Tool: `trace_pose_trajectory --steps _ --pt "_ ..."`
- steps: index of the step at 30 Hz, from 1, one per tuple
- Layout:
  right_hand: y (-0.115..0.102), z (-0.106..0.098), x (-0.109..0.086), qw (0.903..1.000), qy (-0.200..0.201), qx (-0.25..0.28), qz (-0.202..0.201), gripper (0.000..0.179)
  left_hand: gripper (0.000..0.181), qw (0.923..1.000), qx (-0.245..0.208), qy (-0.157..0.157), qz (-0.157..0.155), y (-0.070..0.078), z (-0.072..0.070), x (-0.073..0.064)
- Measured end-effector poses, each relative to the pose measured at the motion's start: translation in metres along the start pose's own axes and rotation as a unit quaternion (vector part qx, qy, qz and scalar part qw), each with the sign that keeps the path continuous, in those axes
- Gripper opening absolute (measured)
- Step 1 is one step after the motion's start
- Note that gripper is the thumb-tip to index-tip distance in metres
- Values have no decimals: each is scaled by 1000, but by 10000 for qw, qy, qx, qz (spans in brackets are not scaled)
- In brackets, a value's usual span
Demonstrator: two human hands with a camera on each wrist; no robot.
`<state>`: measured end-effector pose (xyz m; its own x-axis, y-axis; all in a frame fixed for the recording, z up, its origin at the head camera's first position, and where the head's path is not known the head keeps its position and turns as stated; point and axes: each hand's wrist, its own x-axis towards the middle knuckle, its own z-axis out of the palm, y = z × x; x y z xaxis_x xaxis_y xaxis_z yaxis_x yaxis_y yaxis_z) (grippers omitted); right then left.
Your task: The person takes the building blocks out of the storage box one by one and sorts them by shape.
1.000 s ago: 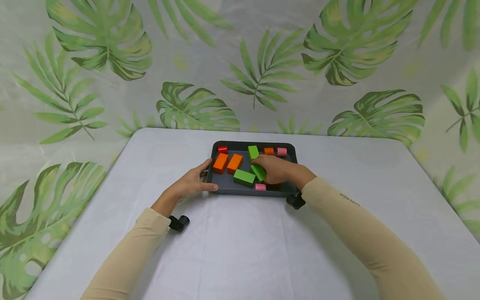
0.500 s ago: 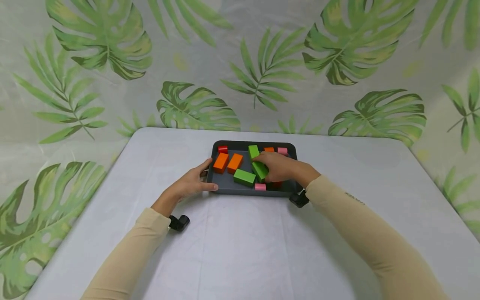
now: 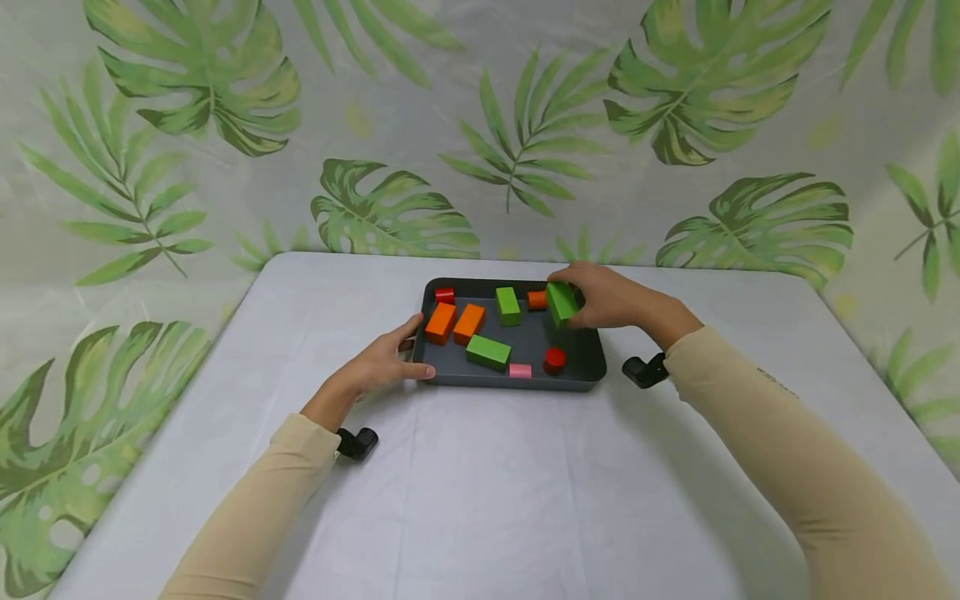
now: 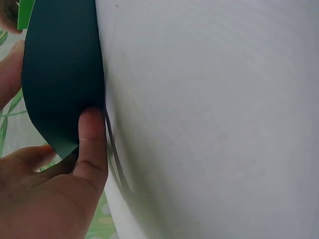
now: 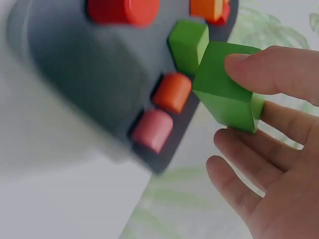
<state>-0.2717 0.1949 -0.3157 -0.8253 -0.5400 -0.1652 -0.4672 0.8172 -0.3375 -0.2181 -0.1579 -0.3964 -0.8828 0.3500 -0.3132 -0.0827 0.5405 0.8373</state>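
Note:
A dark grey rectangular tray (image 3: 480,383) lies on the table with coloured blocks inside. My left hand (image 3: 372,364) holds its left end, the thumb (image 4: 92,144) against the near wall. Above the back right corner, my right hand (image 3: 615,298) pinches a green rectangular block (image 5: 224,82) between thumb and fingers, lifted and tilted. Two more green blocks rest in the tray, one at the back (image 3: 507,307) and one near the front (image 3: 488,352). Beside them stand two orange blocks, including the leftmost orange block (image 3: 440,323).
Small cylinders lie in the tray: a red one (image 3: 444,296) back left, a red one (image 3: 554,361) front right, a pink one (image 3: 520,371) in front, an orange one (image 3: 537,300) at the back. Another pink cylinder (image 5: 153,130) shows in the right wrist view.
My right hand has lifted the green block from the tray's middle and carried it right and back, uncovering the red cylinder at front right. The left hand keeps its place.

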Motion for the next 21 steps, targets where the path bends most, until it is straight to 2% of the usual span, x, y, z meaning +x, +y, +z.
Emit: trace_pose_trajectory --steps 6,15,21 --pt "26 -14 -16 9992 303 65 248 70 101 10000 29 7 0 0 1 1" --pt "67 -20 -23 9974 337 219 601 73 100 10000 28 -45 -7 1 0 1" --pt "76 -18 -25 9969 358 220 660 74 100 10000 -19 -44 11 1 1 2"
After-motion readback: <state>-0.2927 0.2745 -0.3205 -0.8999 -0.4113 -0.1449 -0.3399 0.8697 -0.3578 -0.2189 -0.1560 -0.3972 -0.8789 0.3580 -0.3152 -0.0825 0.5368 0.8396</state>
